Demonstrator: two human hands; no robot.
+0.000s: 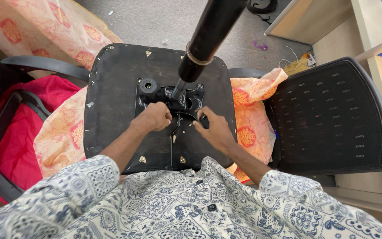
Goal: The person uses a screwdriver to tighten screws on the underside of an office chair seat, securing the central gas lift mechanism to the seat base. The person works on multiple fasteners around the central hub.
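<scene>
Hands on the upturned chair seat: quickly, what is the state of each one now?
Left hand: closed on the black metal mechanism.
Right hand: closed on a small black part.

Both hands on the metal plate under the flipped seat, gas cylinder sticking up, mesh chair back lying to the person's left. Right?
Not quite: the head view shows the mesh chair back to the person's right. The rest holds: left hand and right hand on the metal plate, gas cylinder sticking up.

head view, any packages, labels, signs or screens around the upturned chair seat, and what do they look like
No screen or sign shows.
Yellow packet: on the floor at upper right, beside the mesh chair back; flat, crumpled, too small to tell more.
Purple scrap: on the grey floor above it; small, perhaps a wrapper.
Chair seat underside: black, no label visible; both hands, left hand and right hand, rest on its metal plate.
</scene>
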